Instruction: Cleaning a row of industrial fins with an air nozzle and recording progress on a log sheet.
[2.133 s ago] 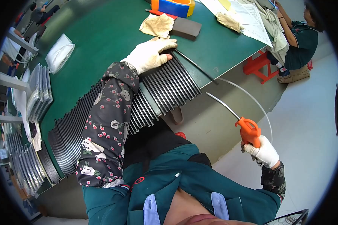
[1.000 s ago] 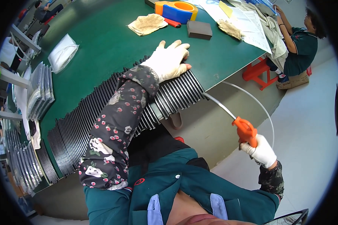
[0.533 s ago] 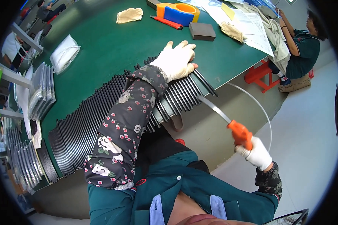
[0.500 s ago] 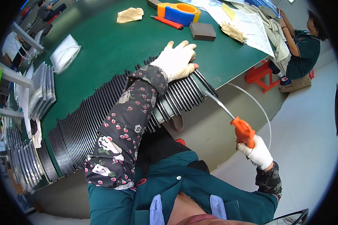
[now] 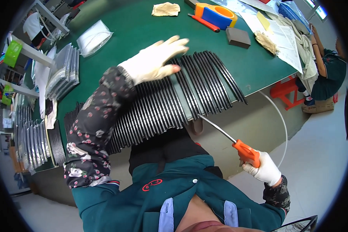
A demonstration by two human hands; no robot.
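Note:
Many slim black rods (image 5: pixel 150 104) lie side by side along the front edge of the green table, their near ends sticking out past it. Over the far ends of the rods, my left hand (image 5: pixel 152 60), in a white glove with bare fingertips, is open with its fingers stretched. Whether it touches the rods I cannot tell. In its white glove, my right hand (image 5: pixel 265 169) is closed round an orange air blow gun (image 5: pixel 246 152) off the table's front edge. The gun's metal nozzle reaches the near ends of the rods, beside a gap in the row.
Across the table (image 5: pixel 131 34) lie a tape dispenser (image 5: pixel 216 15), a red cutter knife (image 5: pixel 204 23), a grey block (image 5: pixel 238 37), papers (image 5: pixel 286 46) and crumpled gloves. Wrapped packs (image 5: pixel 65 71) stand at left. A white hose (image 5: pixel 285 131) hangs at right; beyond it another person sits.
My left hand has moved left over the rods, its fingers now stretched. The blow gun's nozzle has shifted left along the near ends. Several right-hand rods are now spread apart. The view has shifted.

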